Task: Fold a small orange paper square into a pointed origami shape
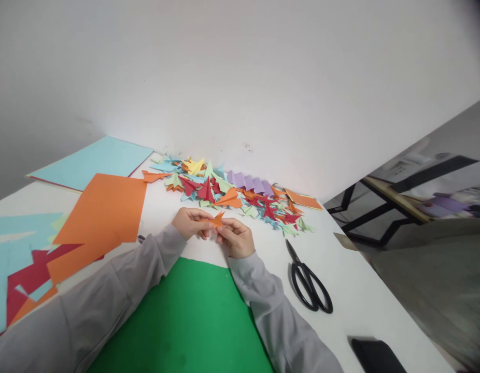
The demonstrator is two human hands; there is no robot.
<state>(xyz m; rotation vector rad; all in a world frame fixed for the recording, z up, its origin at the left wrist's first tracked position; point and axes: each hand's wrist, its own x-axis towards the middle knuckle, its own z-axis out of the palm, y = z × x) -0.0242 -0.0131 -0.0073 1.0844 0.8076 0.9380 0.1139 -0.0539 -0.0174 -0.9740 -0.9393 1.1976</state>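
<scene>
A small folded piece of orange paper (217, 219) is held up between both hands over the white table. My left hand (191, 223) pinches its left side, and my right hand (237, 237) grips its right side with thumb and fingers. Pointed tips stick up between the fingers; its lower part is covered by them. Just beyond my hands lies a long heap of folded paper shapes (206, 190) in red, orange, green, blue and yellow. Below my wrists a green sheet (185, 316) spreads toward me, partly under my sleeves.
Black-handled scissors (308, 280) lie to the right, blades pointing away. A black flat object (378, 356) sits at the lower right. Leftward are orange sheets (103, 207), a light blue sheet (94, 163) and cut red scraps (30, 274). Purple pleated paper (250, 182) rests near the wall.
</scene>
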